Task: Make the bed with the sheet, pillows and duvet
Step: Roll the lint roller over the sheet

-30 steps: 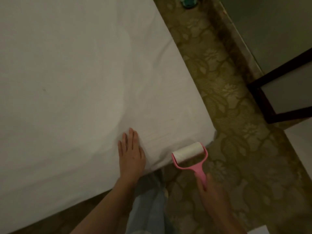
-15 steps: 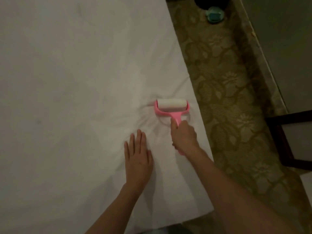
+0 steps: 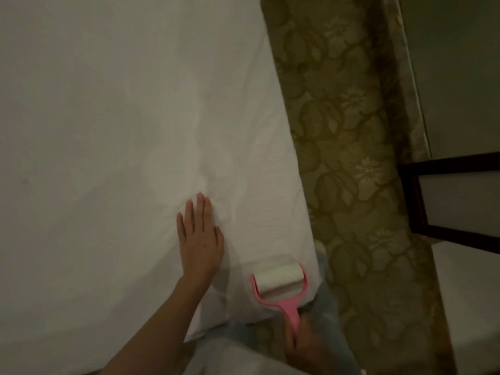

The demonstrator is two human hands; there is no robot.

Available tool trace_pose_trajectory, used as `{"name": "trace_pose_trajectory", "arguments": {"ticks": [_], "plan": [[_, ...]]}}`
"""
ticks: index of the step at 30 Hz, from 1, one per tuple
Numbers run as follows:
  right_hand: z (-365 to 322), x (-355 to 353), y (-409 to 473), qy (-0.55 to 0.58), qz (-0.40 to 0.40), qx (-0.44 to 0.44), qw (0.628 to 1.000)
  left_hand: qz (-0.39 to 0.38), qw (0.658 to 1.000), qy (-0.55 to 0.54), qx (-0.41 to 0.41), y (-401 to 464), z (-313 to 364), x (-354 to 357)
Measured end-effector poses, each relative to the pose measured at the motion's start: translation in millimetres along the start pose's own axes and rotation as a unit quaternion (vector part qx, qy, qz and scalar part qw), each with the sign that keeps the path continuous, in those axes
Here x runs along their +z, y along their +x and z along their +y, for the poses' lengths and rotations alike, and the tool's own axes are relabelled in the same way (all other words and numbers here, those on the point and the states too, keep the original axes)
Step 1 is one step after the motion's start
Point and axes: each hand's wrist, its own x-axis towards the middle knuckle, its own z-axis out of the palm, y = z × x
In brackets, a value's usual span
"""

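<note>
A white sheet point(image 3: 113, 136) covers the bed and fills the left of the view, with soft creases near the corner. My left hand point(image 3: 200, 239) lies flat on the sheet, fingers together and pointing away, holding nothing. A pink lint roller point(image 3: 280, 285) with a white roll rests on the sheet at the bed's near right corner. My right hand point(image 3: 303, 339) grips its pink handle just off the bed's edge, low in the view. No pillows or duvet are in view.
A patterned olive carpet point(image 3: 351, 158) runs along the bed's right side. A dark wooden frame point(image 3: 416, 201) stands at the right by a pale wall point(image 3: 460, 77). My pale-blue trouser legs point(image 3: 327, 307) are against the bed's corner.
My right hand has pulled the lint roller back from the middle of the sheet to the near right corner. My left hand has stayed flat on the sheet.
</note>
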Motion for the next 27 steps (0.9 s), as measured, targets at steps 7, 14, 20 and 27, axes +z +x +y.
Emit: {"name": "trace_pose_trajectory", "arguments": {"ticks": [7,14,20,27], "plan": [[-121.4,-80.1,76.0,0.086,0.140,-0.087,0.983,-0.016,0.999,-0.010,-0.030,-3.8,15.4,-5.6],[-140.7,-133.4,115.5,0.028,0.121,-0.163,0.979,-0.028,0.997,-0.018,-0.074,-16.3,41.0,-7.6],[17.8,-121.0,92.9,-0.065,-0.003,-0.227,0.972,-0.036,0.991,-0.037,-0.124,-28.7,89.0,7.5],[86.6,-234.6,154.1,-0.282,-0.017,-0.344,0.896,-0.025,0.946,-0.154,-0.283,-52.4,183.5,26.7]]}}
